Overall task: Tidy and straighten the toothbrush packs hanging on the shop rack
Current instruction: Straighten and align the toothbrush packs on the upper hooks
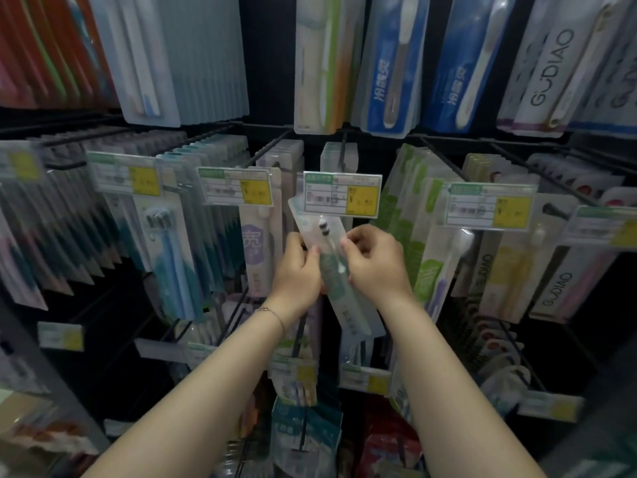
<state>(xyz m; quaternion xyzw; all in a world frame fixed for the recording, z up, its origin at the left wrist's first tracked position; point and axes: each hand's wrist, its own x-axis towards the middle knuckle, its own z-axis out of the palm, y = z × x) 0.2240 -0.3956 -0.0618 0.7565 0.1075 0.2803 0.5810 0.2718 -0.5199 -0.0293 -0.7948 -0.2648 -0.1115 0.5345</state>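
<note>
black wire rack (272, 146), left hand (300, 267) and right hand (375, 260) pinching one tilted clear toothbrush pack (348, 305)

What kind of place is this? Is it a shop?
Most likely a shop's toothbrush aisle: packaged toothbrushes hang in rows on wire hooks, each hook fronted by a price tag. The left hand and right hand hold one toothbrush pack.
</note>
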